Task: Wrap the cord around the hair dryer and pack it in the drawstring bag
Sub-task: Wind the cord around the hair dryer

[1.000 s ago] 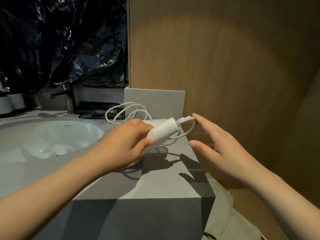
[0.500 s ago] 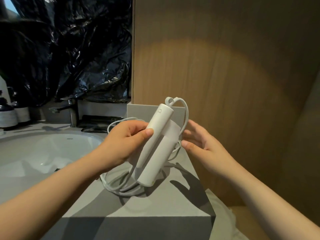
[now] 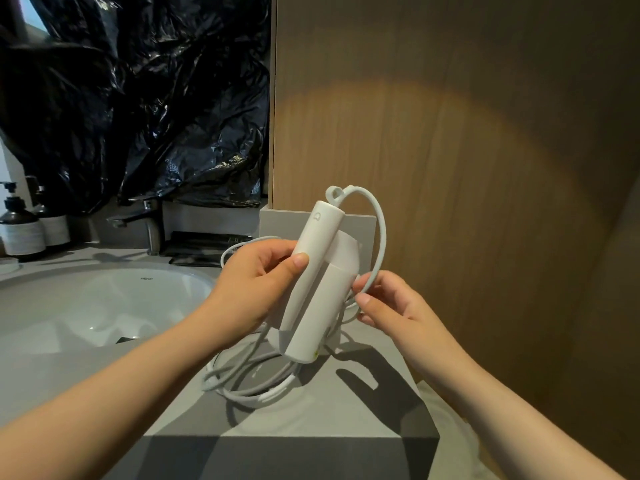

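Note:
A white folded hair dryer (image 3: 313, 299) is held upright above the grey counter (image 3: 311, 414). My left hand (image 3: 256, 282) grips its handle, thumb across the front. The white cord (image 3: 379, 230) leaves the top of the handle, arcs right and comes down to my right hand (image 3: 388, 306), which pinches it beside the dryer body. The remaining cord (image 3: 249, 379) hangs in loose loops onto the counter below. A pale cloth (image 3: 446, 431), possibly the drawstring bag, lies below the counter's right edge.
A white sink basin (image 3: 86, 306) with a metal tap (image 3: 149, 223) lies to the left. Dark pump bottles (image 3: 20, 230) stand at the far left. Black plastic sheeting (image 3: 145, 98) hangs behind. A wooden panel (image 3: 450, 133) rises on the right.
The dryer was lifted off the counter and turned upright by my left hand. My right hand moved from open beside the cord loop to pinching the cord.

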{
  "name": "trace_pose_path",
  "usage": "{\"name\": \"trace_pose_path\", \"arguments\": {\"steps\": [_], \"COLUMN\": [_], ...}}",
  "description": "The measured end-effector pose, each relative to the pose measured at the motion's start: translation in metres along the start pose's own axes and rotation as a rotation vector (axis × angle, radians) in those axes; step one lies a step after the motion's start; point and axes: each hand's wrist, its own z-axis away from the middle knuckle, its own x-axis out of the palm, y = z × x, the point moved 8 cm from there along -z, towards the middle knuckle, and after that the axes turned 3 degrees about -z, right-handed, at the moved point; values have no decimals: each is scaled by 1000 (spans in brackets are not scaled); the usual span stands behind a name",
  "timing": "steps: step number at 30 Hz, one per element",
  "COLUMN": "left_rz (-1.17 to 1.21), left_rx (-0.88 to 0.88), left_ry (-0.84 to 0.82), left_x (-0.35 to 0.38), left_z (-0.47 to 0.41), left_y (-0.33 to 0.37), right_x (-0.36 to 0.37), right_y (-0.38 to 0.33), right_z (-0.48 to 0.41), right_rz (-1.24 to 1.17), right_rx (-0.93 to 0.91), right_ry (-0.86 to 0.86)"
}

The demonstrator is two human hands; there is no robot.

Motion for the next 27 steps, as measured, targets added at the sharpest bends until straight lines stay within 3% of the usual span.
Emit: {"name": "trace_pose_path", "arguments": {"steps": [9, 13, 22, 27], "left_rz": [194, 212, 381, 405], "left_rx": [-6, 11, -17, -18], "left_ry": [64, 120, 148, 126], "left_x": [-3, -14, -16, -6], "left_z": [-1, -9, -14, -13], "left_y": [2, 10, 12, 14], "right_x": [-1, 0, 12, 31], "right_y": [-1, -14, 8, 6], "right_z": [0, -1, 5, 9], "right_rz": [-9, -134, -251, -305], "right_rx": [-16, -32, 186, 269], "right_ry": [51, 23, -24, -161]}}
